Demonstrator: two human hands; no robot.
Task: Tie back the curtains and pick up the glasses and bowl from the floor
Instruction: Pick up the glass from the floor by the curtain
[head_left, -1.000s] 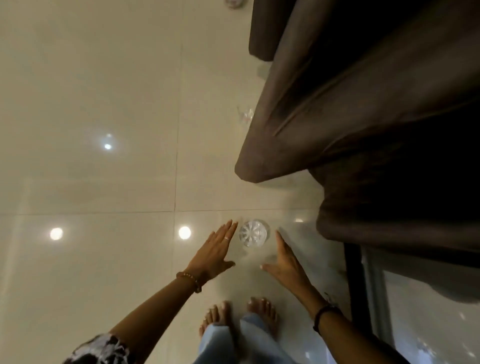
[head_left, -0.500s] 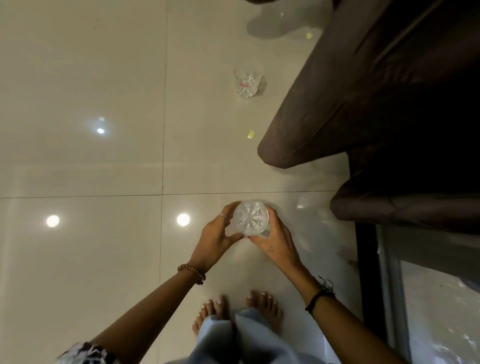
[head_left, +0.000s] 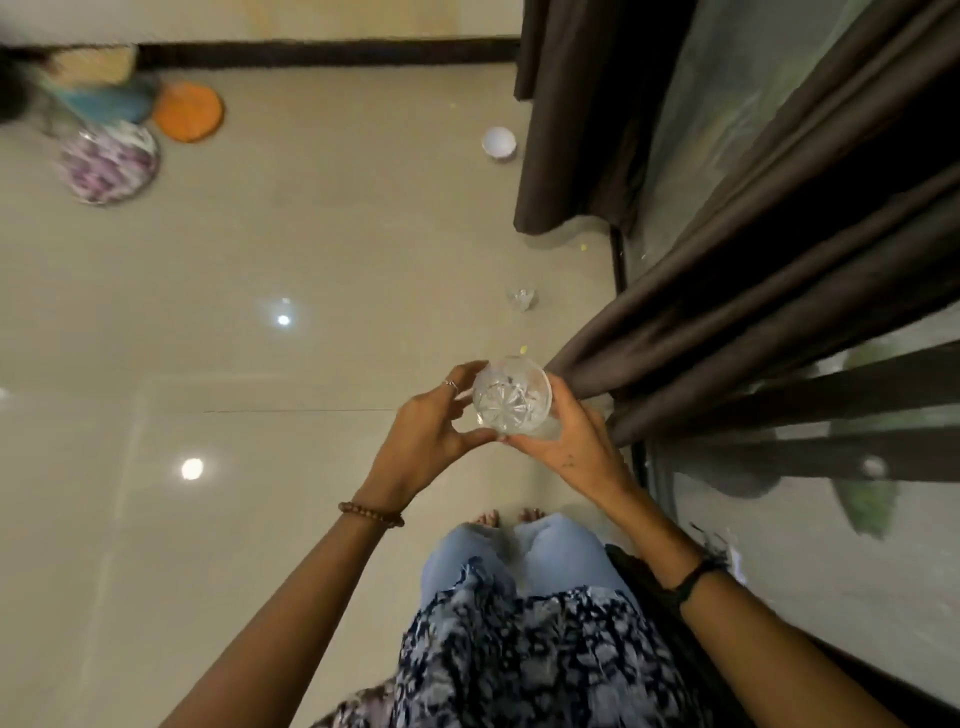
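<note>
A cut-crystal glass (head_left: 511, 395) sits upright, held off the floor. A second glass (head_left: 521, 298) and a white bowl (head_left: 499, 142) stand on the floor beside the brown curtains (head_left: 727, 291).

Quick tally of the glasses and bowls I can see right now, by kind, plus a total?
Glasses: 2, one cut glass gripped by the left hand and right hand, one small glass on the floor.
Bowls: 1, a white bowl on the floor by the far curtain.
Total: 3
</note>
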